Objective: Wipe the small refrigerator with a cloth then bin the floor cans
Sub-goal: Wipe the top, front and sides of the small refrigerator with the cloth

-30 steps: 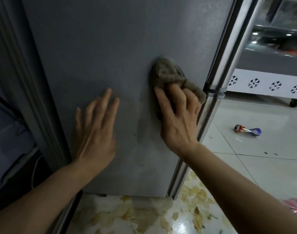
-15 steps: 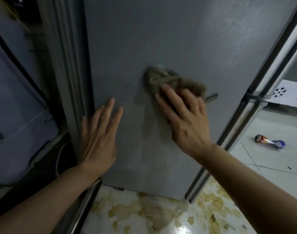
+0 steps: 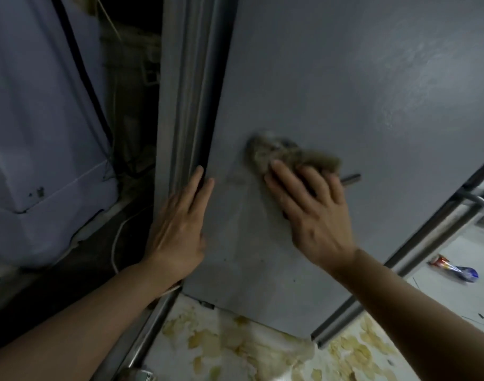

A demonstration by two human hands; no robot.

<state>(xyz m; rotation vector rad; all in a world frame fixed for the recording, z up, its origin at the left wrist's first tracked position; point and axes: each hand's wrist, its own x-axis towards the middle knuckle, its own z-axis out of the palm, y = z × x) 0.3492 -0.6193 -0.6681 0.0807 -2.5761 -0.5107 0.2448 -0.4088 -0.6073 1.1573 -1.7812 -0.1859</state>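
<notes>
The grey side panel of the small refrigerator (image 3: 345,92) fills the middle and right of the view. My right hand (image 3: 315,213) presses a brown fuzzy cloth (image 3: 279,154) flat against the panel, fingers spread over it. My left hand (image 3: 177,229) rests flat and empty on the panel's left edge, beside the grey corner trim. A crushed red, silver and blue can (image 3: 453,268) lies on the white tiled floor at the far right, beyond the refrigerator's front edge.
A pale blue-white appliance (image 3: 42,133) stands at the left, with a dark gap and a white cable (image 3: 115,243) between it and the refrigerator. The floor below (image 3: 235,350) is white tile with yellowish peeling stains. A metal rail (image 3: 141,336) runs along the bottom left.
My right hand has slid the cloth leftward across the panel, away from the front edge. The view has swung left, so the can now sits nearer the right border. My left hand stays flat.
</notes>
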